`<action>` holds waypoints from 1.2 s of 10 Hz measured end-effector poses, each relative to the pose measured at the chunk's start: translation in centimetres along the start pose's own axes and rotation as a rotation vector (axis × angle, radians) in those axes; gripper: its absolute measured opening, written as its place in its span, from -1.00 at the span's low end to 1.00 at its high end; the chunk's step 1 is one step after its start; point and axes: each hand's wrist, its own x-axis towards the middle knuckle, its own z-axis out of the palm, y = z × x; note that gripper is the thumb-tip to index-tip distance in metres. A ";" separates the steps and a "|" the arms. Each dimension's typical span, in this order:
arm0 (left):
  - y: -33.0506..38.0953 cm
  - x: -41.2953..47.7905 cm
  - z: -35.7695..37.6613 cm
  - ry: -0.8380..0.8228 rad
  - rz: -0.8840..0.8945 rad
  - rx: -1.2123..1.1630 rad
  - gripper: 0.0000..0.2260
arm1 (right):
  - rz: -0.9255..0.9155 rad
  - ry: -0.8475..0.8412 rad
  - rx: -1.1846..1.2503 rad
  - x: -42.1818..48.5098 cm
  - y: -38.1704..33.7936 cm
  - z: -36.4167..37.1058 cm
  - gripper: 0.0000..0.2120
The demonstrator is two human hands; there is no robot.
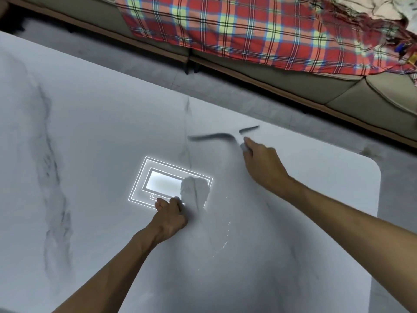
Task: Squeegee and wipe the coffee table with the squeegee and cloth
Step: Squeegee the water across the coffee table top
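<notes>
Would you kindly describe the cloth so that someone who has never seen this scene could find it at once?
On the pale marble-look coffee table, find the bright rectangular light reflection near the middle. The cloth overlaps its right end, gripped by the left hand. It is a pale grey crumpled bunch, unlike the thin dark squeegee in the right hand farther back.

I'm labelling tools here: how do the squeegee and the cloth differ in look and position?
The squeegee is a thin, dark, blurred bar; the cloth is a pale bunched lump. The squeegee is farther out, held by the right hand; the cloth is nearer, gripped by the left hand. Both are over the coffee table.
</notes>
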 end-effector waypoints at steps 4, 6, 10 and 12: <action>-0.7 -0.9 -0.3 -0.007 0.007 -0.079 -0.76 | -0.188 -0.158 -0.155 -0.1 -4.4 6.2 -0.52; -0.6 -2.3 -1.0 0.066 0.021 -0.036 -0.49 | -0.278 -0.274 -0.352 -7.4 2.5 4.1 -0.52; -2.1 -5.1 -1.0 0.489 -0.011 -0.350 -0.91 | -0.352 -0.184 -0.371 -6.9 -0.8 4.3 -0.54; -2.3 -5.5 -0.6 0.423 0.014 -0.291 -0.98 | -0.356 -0.195 -0.438 -8.7 2.2 5.4 -0.49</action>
